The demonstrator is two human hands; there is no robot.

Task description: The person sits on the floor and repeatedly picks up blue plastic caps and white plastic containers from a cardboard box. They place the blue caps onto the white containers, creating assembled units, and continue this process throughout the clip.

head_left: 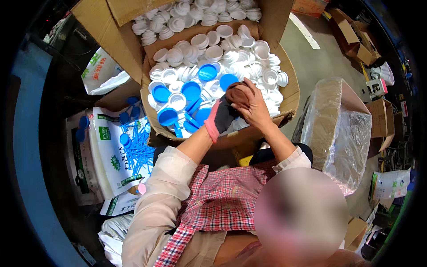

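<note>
Over the near part of a large cardboard box (290, 95), my two hands meet. My left hand (223, 116) wears a dark glove with a pink cuff; its fingers are hidden. My bare right hand (255, 107) curls its fingers round a reddish-brown rounded piece (237, 95) at the glove's far end. Whether that piece is a separate cup or part of the glove is unclear. Below and around them lie many white plastic cups or caps (214, 53). Among these are several blue scoops (191, 91), some with handles showing, mostly left of my hands.
Left of the box, a pile of blue scoops (138, 144) rests on printed white sacks (106, 153). A carton lined with clear plastic (342, 129) stands at the right. Open cardboard boxes (351, 35) sit farther off on the grey floor (302, 55).
</note>
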